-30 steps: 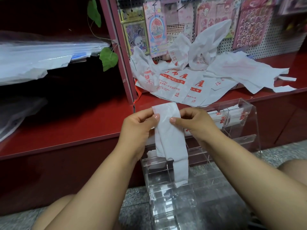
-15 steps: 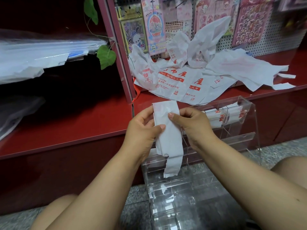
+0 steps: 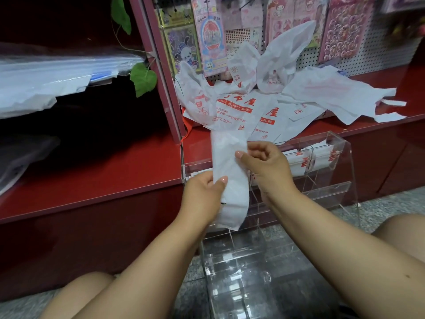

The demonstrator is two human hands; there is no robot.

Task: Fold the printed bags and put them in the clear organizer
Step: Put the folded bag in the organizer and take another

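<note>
Folded bag, white and narrowed to a long strip, is hanging upright between both hands, right in front of the clear organizer. Nearest the camera, two bare forearms are reaching up from the bottom edge, with a knee showing at either lower corner. The left hand is gripping the strip's lower left edge, thumb pressing on the front and the other fingers curling behind it. The right hand is sitting higher, thumb pinching the strip's right edge; its remaining fingers are curling loosely, and whether they are touching the plastic is hard to tell from this angle. The strip's bottom end is dangling free over the organizer's lower compartments. The organizer is standing on the speckled floor against the red shelf, and its top right compartments are already holding folded bags with red print showing. Further back, a heap of loose printed bags is sprawling across the red shelf, white with red lettering, some lying flat and some crumpling upward. Behind the heap, sticker packs are hanging on a pegboard. Off to the left, green leaves are trailing beside the shelf post, and a stack of clear plastic sheets is resting on an upper shelf
</note>
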